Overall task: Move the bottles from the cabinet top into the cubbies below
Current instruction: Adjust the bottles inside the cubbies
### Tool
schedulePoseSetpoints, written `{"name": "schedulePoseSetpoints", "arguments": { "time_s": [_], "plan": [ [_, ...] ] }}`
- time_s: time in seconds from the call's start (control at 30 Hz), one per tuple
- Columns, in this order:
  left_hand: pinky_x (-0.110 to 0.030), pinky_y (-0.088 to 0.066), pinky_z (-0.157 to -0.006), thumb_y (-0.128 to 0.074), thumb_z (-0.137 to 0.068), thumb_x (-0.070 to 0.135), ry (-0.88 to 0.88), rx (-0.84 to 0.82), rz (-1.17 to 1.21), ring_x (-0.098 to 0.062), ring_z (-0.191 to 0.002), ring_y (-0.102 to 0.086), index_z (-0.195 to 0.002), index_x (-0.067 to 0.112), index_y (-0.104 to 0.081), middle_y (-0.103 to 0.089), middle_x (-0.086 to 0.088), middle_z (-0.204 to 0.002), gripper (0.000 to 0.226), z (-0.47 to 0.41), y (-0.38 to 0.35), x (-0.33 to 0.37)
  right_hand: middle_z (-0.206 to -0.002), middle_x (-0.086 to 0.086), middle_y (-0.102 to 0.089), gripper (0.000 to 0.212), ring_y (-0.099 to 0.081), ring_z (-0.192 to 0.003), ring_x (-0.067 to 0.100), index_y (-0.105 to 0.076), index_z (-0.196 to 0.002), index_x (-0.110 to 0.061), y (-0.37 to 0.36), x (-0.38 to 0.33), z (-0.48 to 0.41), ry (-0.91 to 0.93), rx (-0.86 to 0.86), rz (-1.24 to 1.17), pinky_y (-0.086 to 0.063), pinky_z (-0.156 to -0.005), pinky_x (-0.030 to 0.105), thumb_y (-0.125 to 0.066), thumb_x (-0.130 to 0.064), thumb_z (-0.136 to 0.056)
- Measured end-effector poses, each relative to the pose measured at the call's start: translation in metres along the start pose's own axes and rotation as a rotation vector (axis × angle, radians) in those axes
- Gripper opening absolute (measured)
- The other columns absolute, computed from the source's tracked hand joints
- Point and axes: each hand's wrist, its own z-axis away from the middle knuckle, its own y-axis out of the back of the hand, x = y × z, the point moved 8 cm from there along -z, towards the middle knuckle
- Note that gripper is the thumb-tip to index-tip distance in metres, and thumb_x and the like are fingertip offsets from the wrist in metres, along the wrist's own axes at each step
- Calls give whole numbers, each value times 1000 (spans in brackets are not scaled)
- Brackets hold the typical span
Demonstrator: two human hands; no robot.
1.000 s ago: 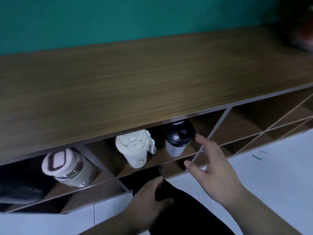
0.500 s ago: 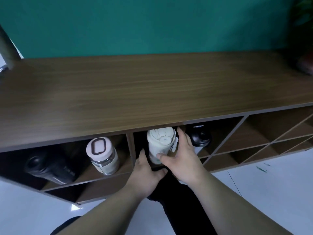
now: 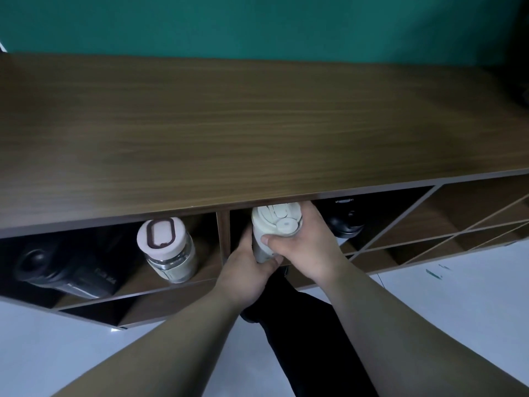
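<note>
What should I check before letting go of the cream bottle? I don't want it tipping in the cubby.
1. Both hands on bottle: ok, left hand and right hand wrap the cream bottle.
2. Bottle inside a cubby: ok, under the cabinet top.
3. Base seated on the shelf: cannot tell, hands hide it.
4. Upright: cannot tell.
5. Clear of black bottle on its right: ok, the right hand lies between them.
6. Clear of divider: ok.

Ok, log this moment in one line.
both hands grip cream bottle | second cubby, beside black bottle | cabinet top bare in view
</note>
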Motion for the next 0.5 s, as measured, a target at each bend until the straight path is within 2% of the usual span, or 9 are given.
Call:
{"name": "schedulePoseSetpoints", "arguments": {
  "time_s": [0.07,0.17,0.3,0.5],
  "plan": [
    [-24,-43,-98,-73,-93,37,-9,8,-2,-7,-123,-61,-157,43,-30,-63,22,-126,77,0,0,0,-122,-9,-65,75,-65,-111,7,-55,-121,-37,1,-1,-1,6,14,-2,-55,-94,30,-80,-49,-51],
    [-25,-40,-99,-66,-99,35,-18,28,-23,-10,-132,-56,-158,39,-30,-60,20,-129,70,-1,1,1,-121,-10,-66,76,-66,-111,8,-55,-122,-38,0,-2,-1,9,23,3,-54,-99,37,-79,-49,-51],
    [-24,-37,-100,-63,-101,34,-33,44,-40,-14,-137,-54,-160,38,-28,-60,11,-145,68,0,1,2,-120,-10,-66,73,-67,-111,8,-55,-119,-41,1,0,0,7,33,1,-55,-99,39,-80,-50,-51],
    [-26,-39,-102,-63,-101,37,-44,27,-42,-12,-138,-53,-160,38,-28,-58,18,-138,69,-1,-1,2,-120,-12,-63,66,-65,-112,8,-54,-113,-43,1,-1,2,0,19,-10,-54,-99,40,-83,-46,-54]
  ]
}}
